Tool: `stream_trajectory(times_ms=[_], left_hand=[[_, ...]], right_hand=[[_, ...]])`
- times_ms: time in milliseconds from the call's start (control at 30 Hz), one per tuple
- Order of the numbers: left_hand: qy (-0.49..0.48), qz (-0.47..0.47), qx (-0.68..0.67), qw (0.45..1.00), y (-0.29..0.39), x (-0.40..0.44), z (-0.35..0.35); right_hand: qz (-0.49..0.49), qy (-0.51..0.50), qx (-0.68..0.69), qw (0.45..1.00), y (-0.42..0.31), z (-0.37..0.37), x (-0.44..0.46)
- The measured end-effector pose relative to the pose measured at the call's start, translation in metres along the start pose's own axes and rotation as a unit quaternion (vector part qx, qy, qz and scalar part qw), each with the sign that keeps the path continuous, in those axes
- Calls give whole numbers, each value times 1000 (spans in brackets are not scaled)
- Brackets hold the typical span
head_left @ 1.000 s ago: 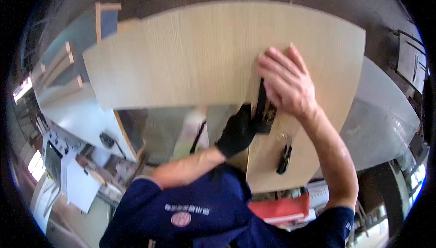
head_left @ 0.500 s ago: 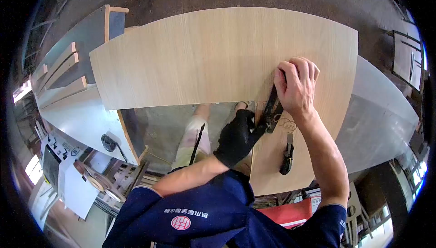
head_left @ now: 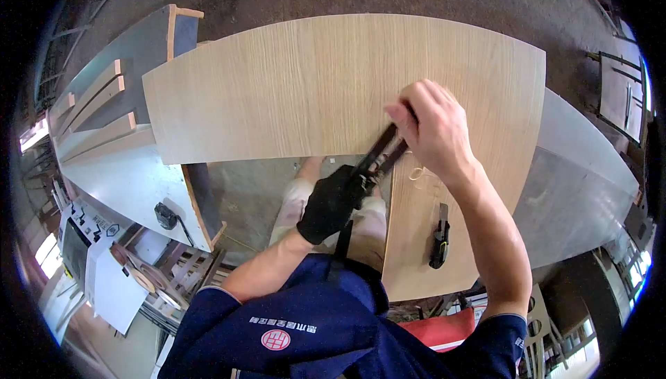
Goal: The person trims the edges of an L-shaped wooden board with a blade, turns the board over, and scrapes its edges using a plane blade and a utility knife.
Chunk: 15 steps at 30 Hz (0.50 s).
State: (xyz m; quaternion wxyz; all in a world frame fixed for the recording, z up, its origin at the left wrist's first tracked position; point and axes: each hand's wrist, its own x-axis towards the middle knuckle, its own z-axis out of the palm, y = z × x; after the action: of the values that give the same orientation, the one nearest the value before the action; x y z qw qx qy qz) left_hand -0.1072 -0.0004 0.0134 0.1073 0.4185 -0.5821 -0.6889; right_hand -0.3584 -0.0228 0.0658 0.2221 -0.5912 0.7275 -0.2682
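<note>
My left hand point(head_left: 327, 204), in a black glove, is closed around the lower end of a long black hand tool point(head_left: 382, 144) with two parallel bars and metal parts; its exact kind is unclear. My bare right hand point(head_left: 438, 128) grips the upper end, slightly blurred. The tool slants across the inner edge of a wood-grain panel point(head_left: 277, 95). A thin curled shaving point(head_left: 417, 174) lies on the panel below my right hand. Nearer my body, a utility knife point(head_left: 440, 240) with its blade out rests on the panel's right arm.
A white bench point(head_left: 125, 171) at left holds a tape measure point(head_left: 165, 215) and wooden strips point(head_left: 97, 105). A grey sheet point(head_left: 576, 185) extends beyond the panel at right. A red item point(head_left: 437, 329) and a roll of banding point(head_left: 135, 271) sit near my body.
Both hands have moved left with the black tool. My left hand is now farther from the panel's right arm, and the curled shaving lies more exposed. The knife stays put.
</note>
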Motion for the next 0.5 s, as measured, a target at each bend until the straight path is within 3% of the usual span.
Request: stream_trajectory(times_ms=[33, 67, 100, 333, 433, 500], left_hand=[[8, 29, 89, 996, -5, -2, -4], [7, 4, 51, 999, -11, -3, -3], [5, -24, 12, 1000, -14, -5, -1], [20, -103, -95, 990, -29, -5, 14], [21, -148, -31, 988, -18, -4, 13], [13, -119, 20, 993, -14, -2, 12]], right_hand=[[-85, 23, -49, 995, 9, 4, 2], [-172, 42, -97, 979, 18, 8, 0], [-153, -6, -104, 983, 25, 13, -6], [-199, 0, -117, 973, 39, 22, -7], [-187, 9, -127, 974, 40, 25, -9], [-181, 11, -134, 974, 41, 27, -9]])
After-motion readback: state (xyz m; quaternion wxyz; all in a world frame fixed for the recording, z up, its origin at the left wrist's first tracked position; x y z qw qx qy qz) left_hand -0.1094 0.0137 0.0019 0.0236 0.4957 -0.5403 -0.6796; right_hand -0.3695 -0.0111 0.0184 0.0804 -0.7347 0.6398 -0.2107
